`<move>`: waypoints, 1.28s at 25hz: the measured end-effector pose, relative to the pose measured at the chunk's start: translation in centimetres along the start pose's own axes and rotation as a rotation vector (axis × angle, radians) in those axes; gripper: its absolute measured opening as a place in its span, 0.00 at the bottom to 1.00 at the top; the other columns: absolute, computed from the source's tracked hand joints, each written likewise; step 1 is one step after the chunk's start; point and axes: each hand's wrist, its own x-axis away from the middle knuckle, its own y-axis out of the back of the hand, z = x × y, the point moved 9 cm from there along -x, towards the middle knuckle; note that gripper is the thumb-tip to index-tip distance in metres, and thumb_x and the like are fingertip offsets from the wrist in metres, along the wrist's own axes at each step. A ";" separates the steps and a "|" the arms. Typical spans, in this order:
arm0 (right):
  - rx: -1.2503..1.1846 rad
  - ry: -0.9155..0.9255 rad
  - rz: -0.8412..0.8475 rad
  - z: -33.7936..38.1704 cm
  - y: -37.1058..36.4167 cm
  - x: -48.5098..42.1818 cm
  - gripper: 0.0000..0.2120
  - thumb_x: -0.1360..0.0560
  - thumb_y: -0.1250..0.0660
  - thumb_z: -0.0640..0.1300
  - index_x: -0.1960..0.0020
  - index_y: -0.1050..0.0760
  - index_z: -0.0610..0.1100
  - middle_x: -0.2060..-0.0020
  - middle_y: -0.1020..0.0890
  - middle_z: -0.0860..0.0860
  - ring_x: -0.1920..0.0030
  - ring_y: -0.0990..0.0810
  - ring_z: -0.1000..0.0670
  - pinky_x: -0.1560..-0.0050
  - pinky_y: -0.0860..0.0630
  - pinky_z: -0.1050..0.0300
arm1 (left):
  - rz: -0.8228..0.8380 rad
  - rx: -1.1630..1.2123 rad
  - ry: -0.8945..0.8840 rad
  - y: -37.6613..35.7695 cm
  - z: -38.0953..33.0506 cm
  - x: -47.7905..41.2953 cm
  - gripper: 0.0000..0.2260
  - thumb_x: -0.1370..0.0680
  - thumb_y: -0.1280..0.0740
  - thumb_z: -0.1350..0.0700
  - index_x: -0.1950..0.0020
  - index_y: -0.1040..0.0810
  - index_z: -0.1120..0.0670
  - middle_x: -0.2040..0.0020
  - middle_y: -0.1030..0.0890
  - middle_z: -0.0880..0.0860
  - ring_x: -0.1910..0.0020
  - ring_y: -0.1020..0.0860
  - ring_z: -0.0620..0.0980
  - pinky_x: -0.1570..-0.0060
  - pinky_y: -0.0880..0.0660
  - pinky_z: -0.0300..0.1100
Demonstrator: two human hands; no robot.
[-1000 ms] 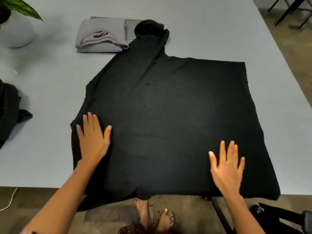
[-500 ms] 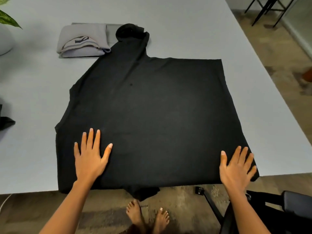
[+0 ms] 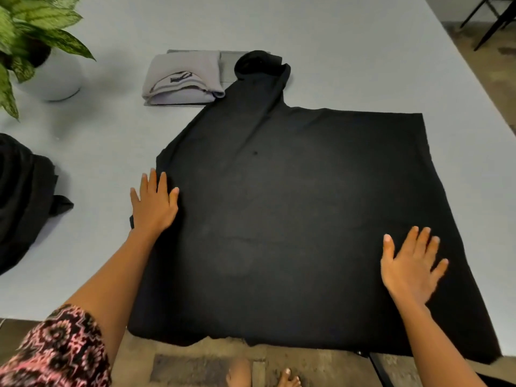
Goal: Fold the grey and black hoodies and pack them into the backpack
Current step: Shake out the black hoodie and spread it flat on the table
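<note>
Well, head view only, so one pass. Task abt half done by my read: the folded pale-grey fleece hoodie (image 3: 184, 76) sits as a neat bundle at 11 o'clock on the light grey-blue table (image 3: 349, 37), on top of a thin flat grey slab (image 3: 230, 65) that I can't identify. The black cotton hoodie (image 3: 293, 219) lies spread flat mid-table, hood bunched up at 12 o'clock touching the grey bundle's right corner, hem draped over the near edge at 6 o'clock. Its sides look tucked in already, giving a squarish shape w/ a straight right edge, but the lengthwise folds aren't done. Left hand (image 3: 153, 205) at 9 o'clock of the garment: flat, fingers straight, pressing the left edge, gripping nothing. Right hand (image 3: 410, 263) at 4 o'clock: palm down, fingers splayed on the cloth, also released. Looks like smoothing before the next fold. Left to do: finish folding the black one, then pack both. Containers: the dark, slumped fabric backpack (image 3: 22, 196) is at 9 o'clock of the table, well apart from both hoodies, cut off by the frame. Can't tell if it's unzipped; nothing visible inside, neither hoodie in it. Round white pot (image 3: 53, 76) at 10 o'clock holds a green leafy plant (image 3: 30, 26). Patterned pink-black sleeve (image 3: 55, 350) shows at 7 o'clock.
</note>
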 end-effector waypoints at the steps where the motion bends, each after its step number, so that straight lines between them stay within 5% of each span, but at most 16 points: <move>1: 0.010 -0.002 -0.018 -0.1 0.1 0.2 0.36 0.21 0.60 0.65 0.20 0.52 0.44 0.21 0.49 0.46 0.21 0.53 0.44 0.25 0.51 0.36 | 0.014 -0.019 -0.047 -0.1 -0.1 -1.1 0.26 0.15 0.51 0.46 0.20 0.47 0.55 0.19 0.51 0.54 0.20 0.54 0.55 0.24 0.56 0.58; 4: 0.037 0.007 -0.042 0.0 0.0 0.2 0.35 0.21 0.62 0.65 0.21 0.53 0.45 0.21 0.49 0.46 0.21 0.53 0.45 0.25 0.50 0.36 | -0.044 0.073 -0.091 0.9 -0.9 -4.6 0.24 0.15 0.48 0.51 0.21 0.44 0.58 0.21 0.42 0.58 0.22 0.45 0.59 0.26 0.48 0.59; 8: 0.064 -0.027 -0.054 0.1 -0.1 0.1 0.35 0.21 0.61 0.66 0.21 0.53 0.46 0.21 0.49 0.47 0.21 0.53 0.46 0.25 0.50 0.36 | -0.107 0.197 0.176 2.3 1.6 -9.7 0.17 0.17 0.42 0.52 0.35 0.28 0.63 0.35 0.25 0.64 0.37 0.28 0.67 0.38 0.32 0.61; 18: 0.041 -0.035 -0.072 0.2 -0.1 0.0 0.37 0.21 0.62 0.68 0.21 0.50 0.46 0.21 0.48 0.48 0.21 0.53 0.47 0.25 0.52 0.36 | -0.191 0.164 0.440 2.5 3.6 -12.5 0.12 0.19 0.35 0.49 0.40 0.21 0.53 0.33 0.29 0.59 0.30 0.35 0.61 0.26 0.52 0.61; 22: 0.062 -0.030 -0.064 0.3 -0.1 0.0 0.35 0.20 0.61 0.65 0.20 0.51 0.46 0.21 0.49 0.47 0.21 0.54 0.47 0.25 0.53 0.34 | -0.303 0.053 0.082 2.6 -1.4 -11.1 0.16 0.19 0.38 0.54 0.32 0.28 0.58 0.29 0.31 0.60 0.28 0.36 0.60 0.25 0.57 0.62; 25: 0.009 -0.055 -0.063 2.7 0.1 0.4 0.30 0.18 0.53 0.57 0.21 0.50 0.44 0.21 0.51 0.45 0.21 0.57 0.45 0.28 0.55 0.28 | -0.216 0.040 -0.115 0.1 -4.8 -8.5 0.24 0.18 0.42 0.50 0.24 0.37 0.60 0.23 0.38 0.59 0.23 0.43 0.58 0.25 0.55 0.59; 28: -0.058 0.197 -0.109 13.1 0.3 2.6 0.27 0.19 0.46 0.50 0.23 0.42 0.43 0.22 0.46 0.43 0.21 0.51 0.44 0.28 0.53 0.30 | -0.065 0.015 -0.106 -2.3 -4.3 -8.1 0.28 0.17 0.49 0.42 0.21 0.44 0.57 0.20 0.44 0.56 0.21 0.49 0.55 0.23 0.53 0.58; 32: -0.019 0.617 -0.017 27.7 -3.2 9.1 0.30 0.21 0.49 0.59 0.23 0.40 0.47 0.22 0.43 0.44 0.21 0.48 0.44 0.26 0.49 0.34 | 0.010 0.032 -0.088 -2.4 -2.5 -9.3 0.31 0.19 0.52 0.34 0.19 0.48 0.47 0.19 0.51 0.54 0.20 0.55 0.53 0.23 0.58 0.56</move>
